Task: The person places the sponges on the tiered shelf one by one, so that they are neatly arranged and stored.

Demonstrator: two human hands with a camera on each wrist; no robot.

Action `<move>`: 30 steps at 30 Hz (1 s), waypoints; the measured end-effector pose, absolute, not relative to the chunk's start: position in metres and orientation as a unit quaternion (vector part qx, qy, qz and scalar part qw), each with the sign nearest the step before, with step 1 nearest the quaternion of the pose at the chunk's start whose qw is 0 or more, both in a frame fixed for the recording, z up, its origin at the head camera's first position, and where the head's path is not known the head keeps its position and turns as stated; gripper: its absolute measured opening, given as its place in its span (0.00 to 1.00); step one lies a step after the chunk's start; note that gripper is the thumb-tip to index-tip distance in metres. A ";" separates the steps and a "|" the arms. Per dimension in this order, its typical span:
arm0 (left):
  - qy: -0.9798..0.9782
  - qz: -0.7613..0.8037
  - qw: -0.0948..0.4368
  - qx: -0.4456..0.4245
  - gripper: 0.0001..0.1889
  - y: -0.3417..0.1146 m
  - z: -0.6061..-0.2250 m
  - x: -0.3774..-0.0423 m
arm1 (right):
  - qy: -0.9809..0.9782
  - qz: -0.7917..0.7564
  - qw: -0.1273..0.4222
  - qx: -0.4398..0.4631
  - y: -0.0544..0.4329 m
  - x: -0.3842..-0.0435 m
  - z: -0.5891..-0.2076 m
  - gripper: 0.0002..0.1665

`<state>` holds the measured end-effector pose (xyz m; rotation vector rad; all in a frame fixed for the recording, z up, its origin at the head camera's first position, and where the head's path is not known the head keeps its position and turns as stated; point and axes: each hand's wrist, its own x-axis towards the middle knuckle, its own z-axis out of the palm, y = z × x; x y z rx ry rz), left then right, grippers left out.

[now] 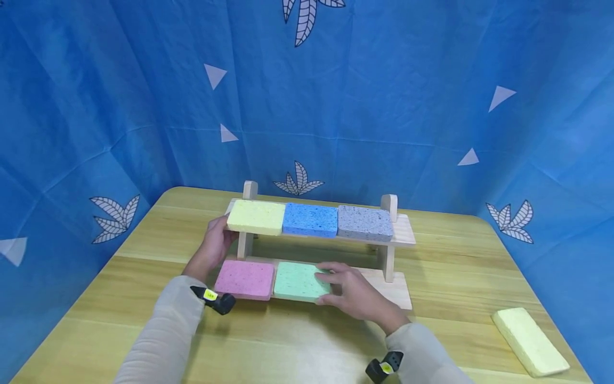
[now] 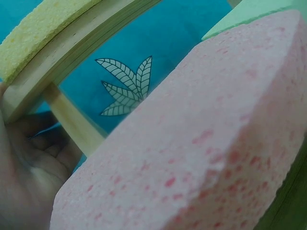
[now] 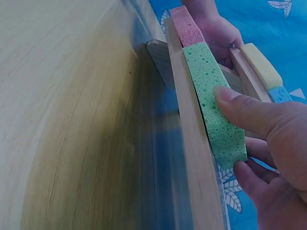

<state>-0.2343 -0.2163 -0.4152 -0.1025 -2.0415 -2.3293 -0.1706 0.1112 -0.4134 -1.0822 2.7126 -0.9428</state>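
A small two-tier wooden shelf (image 1: pixel 402 290) stands on the table. My left hand (image 1: pixel 217 246) grips the left end of its upper board, fingers curled beneath it in the left wrist view. On the lower board lie a pink sponge (image 1: pixel 245 279) and, to its right, a green sponge (image 1: pixel 299 281). My right hand (image 1: pixel 352 290) holds the green sponge by its right end, the thumb on its front edge in the right wrist view. Along the upper board sit a yellow sponge (image 1: pixel 256 216), a blue sponge (image 1: pixel 310 219) and a grey sponge (image 1: pixel 365 222), side by side.
Another pale yellow sponge (image 1: pixel 530 341) lies on the wooden table (image 1: pixel 455 277) near its right edge. Blue cloth (image 1: pixel 384 96) with printed leaves and triangles hangs behind and at both sides. Shelf uprights (image 1: pixel 387 261) rise between the two boards.
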 end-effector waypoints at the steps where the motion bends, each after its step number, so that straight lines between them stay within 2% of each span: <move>1: -0.658 -0.752 0.021 -0.031 0.18 -0.216 -0.415 -0.234 | 0.884 -0.308 0.039 -0.350 0.110 -0.171 -0.413 0.32; 14: -0.670 -0.742 0.020 -0.038 0.20 -0.216 -0.414 -0.235 | 0.886 -0.311 0.034 -0.341 0.104 -0.171 -0.414 0.33; 21: -0.656 -0.754 0.022 -0.036 0.18 -0.216 -0.414 -0.234 | 0.888 -0.321 0.046 -0.326 0.105 -0.171 -0.417 0.37; 30: -0.659 -0.751 0.019 -0.039 0.18 -0.217 -0.415 -0.233 | 0.891 -0.335 0.025 -0.307 0.118 -0.166 -0.423 0.39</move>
